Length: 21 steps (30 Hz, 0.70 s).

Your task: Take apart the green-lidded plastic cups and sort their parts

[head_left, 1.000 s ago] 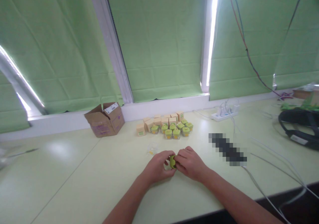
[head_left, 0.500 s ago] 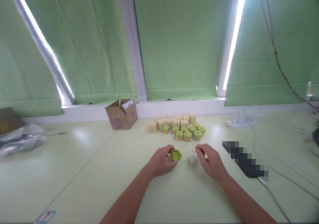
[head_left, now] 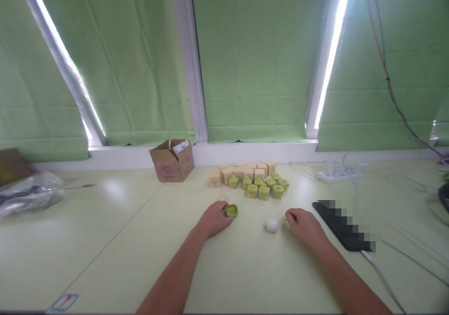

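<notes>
Left hand (head_left: 213, 218) grips green lid (head_left: 232, 210); right hand (head_left: 304, 225) pinches small piece beside clear jar (head_left: 271, 225). Lid off, jar open; reassembly outstanding.

Green lid and small white jar, separated on the pale table.
The green lid (head_left: 232, 210) lies flat at the left hand's fingertips. The small white jar (head_left: 271, 225) lies apart to its right, just beside the right hand; finer detail is blurred.
</notes>
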Available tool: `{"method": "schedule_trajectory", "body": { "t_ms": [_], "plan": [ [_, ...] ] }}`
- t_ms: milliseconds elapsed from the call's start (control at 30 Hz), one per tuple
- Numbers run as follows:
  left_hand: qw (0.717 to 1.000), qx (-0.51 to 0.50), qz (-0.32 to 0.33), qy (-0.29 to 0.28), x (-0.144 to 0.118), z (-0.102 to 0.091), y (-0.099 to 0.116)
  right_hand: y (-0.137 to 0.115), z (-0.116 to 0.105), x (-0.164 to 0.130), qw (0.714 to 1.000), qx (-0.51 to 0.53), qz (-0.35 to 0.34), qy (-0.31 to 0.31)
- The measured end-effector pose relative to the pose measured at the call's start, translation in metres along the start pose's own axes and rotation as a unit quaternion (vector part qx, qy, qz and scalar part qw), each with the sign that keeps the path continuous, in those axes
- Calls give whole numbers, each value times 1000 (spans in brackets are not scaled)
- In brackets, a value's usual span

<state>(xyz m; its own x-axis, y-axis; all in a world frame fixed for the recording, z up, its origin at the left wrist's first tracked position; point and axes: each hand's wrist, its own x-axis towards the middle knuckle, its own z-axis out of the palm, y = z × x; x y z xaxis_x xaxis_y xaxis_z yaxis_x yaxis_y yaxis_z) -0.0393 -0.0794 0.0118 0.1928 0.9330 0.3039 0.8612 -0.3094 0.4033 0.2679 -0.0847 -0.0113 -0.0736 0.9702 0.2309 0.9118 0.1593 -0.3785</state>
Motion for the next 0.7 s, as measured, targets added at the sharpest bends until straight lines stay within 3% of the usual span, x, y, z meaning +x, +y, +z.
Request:
{"method": "schedule_trajectory", "body": {
  "t_ms": [333,567,700],
  "plan": [
    [999,25,-46,1,4,-4,-9,-3,7,-1,998,-14,-36,-42],
    [998,37,-41,15,2,-5,-7,-8,1,-4,999,-7,-19,-47],
    [997,47,-10,58,3,-7,-1,-9,1,-5,999,-3,-14,-39]
  ]
}}
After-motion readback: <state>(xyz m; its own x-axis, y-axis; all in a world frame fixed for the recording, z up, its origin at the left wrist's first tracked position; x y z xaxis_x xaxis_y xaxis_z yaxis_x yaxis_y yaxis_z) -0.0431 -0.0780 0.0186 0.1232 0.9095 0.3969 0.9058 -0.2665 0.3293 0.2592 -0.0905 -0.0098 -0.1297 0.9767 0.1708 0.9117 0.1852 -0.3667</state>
